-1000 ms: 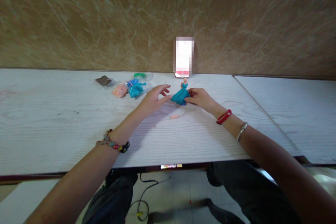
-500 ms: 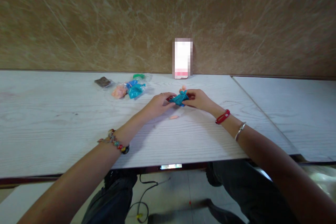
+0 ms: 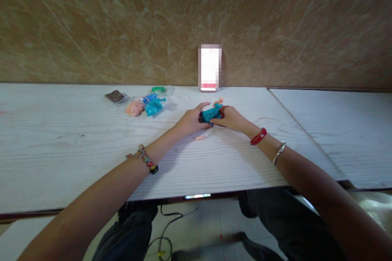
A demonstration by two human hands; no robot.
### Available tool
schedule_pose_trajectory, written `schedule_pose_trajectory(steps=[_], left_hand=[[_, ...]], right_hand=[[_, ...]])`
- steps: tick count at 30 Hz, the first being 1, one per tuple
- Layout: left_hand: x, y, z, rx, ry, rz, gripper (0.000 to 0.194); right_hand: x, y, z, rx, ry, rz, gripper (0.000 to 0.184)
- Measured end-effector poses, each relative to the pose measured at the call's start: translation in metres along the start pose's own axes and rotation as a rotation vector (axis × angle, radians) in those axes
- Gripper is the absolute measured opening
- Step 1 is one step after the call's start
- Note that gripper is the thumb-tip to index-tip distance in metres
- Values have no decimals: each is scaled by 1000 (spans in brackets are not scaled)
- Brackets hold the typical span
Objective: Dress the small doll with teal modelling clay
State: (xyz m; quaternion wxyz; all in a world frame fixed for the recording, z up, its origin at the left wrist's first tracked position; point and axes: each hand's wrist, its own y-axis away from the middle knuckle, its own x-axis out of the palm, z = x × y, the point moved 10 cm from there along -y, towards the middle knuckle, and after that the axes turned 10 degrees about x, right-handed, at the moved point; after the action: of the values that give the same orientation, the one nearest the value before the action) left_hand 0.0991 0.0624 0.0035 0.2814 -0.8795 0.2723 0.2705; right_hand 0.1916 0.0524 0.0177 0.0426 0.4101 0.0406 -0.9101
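Observation:
A small teal figure (image 3: 209,115), apparently modelling clay, with peach-coloured bits at its upper right end, is between my two hands just above the tabletop. My right hand (image 3: 231,117) is closed around its right side, fingers pressed to the teal surface. My left hand (image 3: 193,120) curves about the left end, one finger raised above it and others along its lower edge. Part of the figure is hidden by my fingers. On the table just below my hands lies a small peach-coloured piece (image 3: 200,137).
Left of my hands are clear bags of teal clay (image 3: 155,107), peach clay (image 3: 134,108), blue clay (image 3: 149,98) and green clay (image 3: 158,89). A brown packet (image 3: 115,96) lies farther left. A phone with a blurred screen (image 3: 210,67) leans on the marbled wall (image 3: 122,28).
My left hand has spread wider around the teal figure, one finger now lifted above it. The figure has turned slightly, its peach end shifted right. The whole view has shifted a little.

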Motion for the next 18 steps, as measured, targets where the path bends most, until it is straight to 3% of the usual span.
schedule_pose_trajectory(steps=[9,14,18], left_hand=[[-4,0,4,27,30,7,77],[-3,3,-4,53,7,69,80],[0,5,-8,91,25,128,83]], right_hand=[[7,4,2,-15,-27,54,15],[8,13,19,-178,-172,86,15],[6,18,26,-249,-74,131,19]])
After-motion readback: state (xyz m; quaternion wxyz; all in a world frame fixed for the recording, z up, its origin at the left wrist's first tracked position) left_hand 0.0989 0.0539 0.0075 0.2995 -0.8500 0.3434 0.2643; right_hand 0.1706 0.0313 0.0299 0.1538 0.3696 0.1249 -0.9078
